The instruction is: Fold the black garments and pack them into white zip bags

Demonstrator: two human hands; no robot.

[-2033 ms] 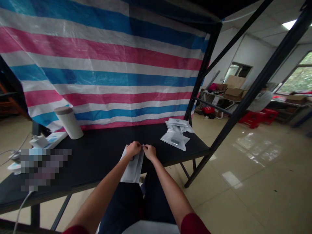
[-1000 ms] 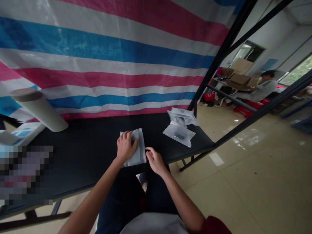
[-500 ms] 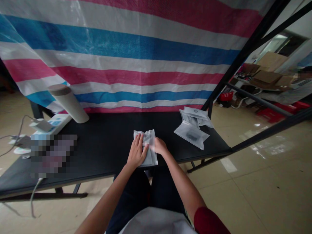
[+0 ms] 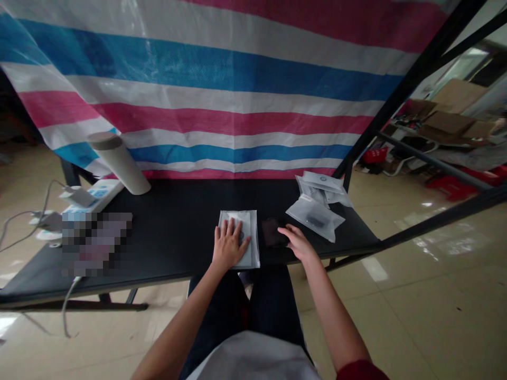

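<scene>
My left hand (image 4: 228, 246) lies flat, fingers spread, on a clear plastic bag (image 4: 245, 233) at the near edge of the black table (image 4: 170, 227). Just right of the bag lies a small dark flat object (image 4: 273, 232). My right hand (image 4: 298, 244) reaches to it with the fingers stretched out; the fingertips touch or nearly touch its right side. A pile of filled clear bags (image 4: 317, 203) lies further right, toward the table's right end.
A white cylinder with a brown lid (image 4: 119, 163) leans at the back left. A white power strip (image 4: 93, 196) with plugs and cables lies at the left end. A striped tarp (image 4: 222, 95) hangs behind the table. Black frame posts (image 4: 400, 100) rise at the right.
The bag went from held up in both hands to flat on the table under my left hand. My right hand moved off it to the right, where a dark object now lies.
</scene>
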